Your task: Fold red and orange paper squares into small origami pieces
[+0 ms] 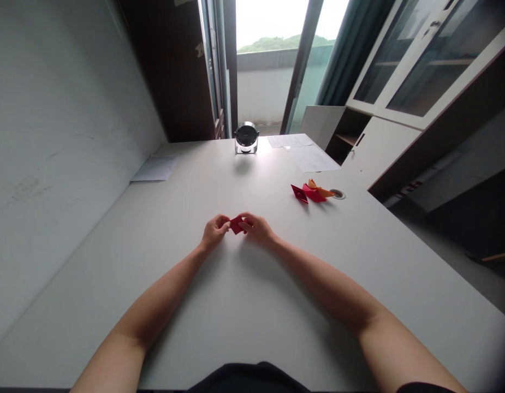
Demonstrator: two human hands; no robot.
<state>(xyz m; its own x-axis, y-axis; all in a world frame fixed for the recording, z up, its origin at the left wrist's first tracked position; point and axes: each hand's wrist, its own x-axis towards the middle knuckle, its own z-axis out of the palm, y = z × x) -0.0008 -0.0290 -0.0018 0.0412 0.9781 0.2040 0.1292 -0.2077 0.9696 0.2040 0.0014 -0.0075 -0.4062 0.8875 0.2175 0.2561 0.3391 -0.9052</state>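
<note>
Near the middle of the white table, a small folded red paper (236, 225) is between my two hands. My left hand (215, 228) pinches its left corner with thumb and fingertips. The right side of the paper is gripped by my right hand (255, 226), whose fingers partly cover it. To the right and farther back lie folded paper pieces: a dark red one (299, 194), and beside it a group of red and orange pieces (316, 192) touching or overlapping.
A round black device on a metal stand (246, 137) is at the table's far edge. Paper sheets (312, 157) lie at the back right, more sheets (155, 168) by the left wall. A round cable hole (338, 194) sits beside the orange paper.
</note>
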